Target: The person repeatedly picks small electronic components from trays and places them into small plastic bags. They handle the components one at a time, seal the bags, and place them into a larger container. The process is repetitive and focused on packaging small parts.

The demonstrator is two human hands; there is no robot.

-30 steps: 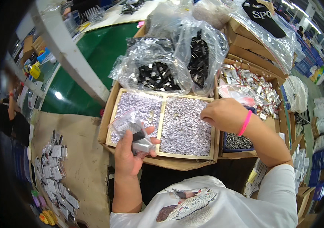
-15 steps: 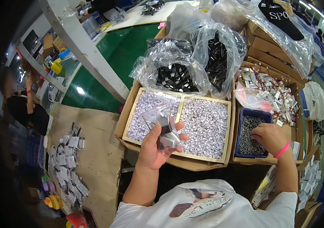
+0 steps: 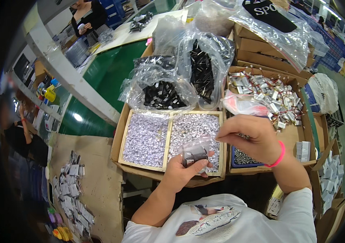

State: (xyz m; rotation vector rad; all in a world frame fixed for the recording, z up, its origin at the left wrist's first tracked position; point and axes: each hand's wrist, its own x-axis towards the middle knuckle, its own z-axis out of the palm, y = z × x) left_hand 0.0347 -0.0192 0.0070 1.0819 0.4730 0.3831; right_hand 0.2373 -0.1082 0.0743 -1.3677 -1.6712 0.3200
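Note:
My left hand (image 3: 184,171) grips a small clear plastic bag (image 3: 195,152) with dark items in it, thumb across its front. It is over the right half of a divided wooden tray (image 3: 168,141) filled with tiny white-and-silver pieces. To the right, my right hand (image 3: 248,135) hangs over a blue bin (image 3: 234,156) of small dark metal parts. Its thumb and fingertips are pinched together beside the bag's upper end. Whatever they hold is too small to make out. A pink band circles that wrist.
Behind the tray stand plastic sacks of black USB-plug-like pieces (image 3: 164,95) and thin black parts (image 3: 201,73). A carton at right holds silver wired packs (image 3: 275,95). Filled packets (image 3: 73,186) lie on the brown board at left. A metal post (image 3: 65,67) slants nearby; co-workers are beyond.
My right hand has risen out of the blue bin and moved left toward the bag. My left hand has turned and shifted slightly right and lower with the bag. The view has shifted too.

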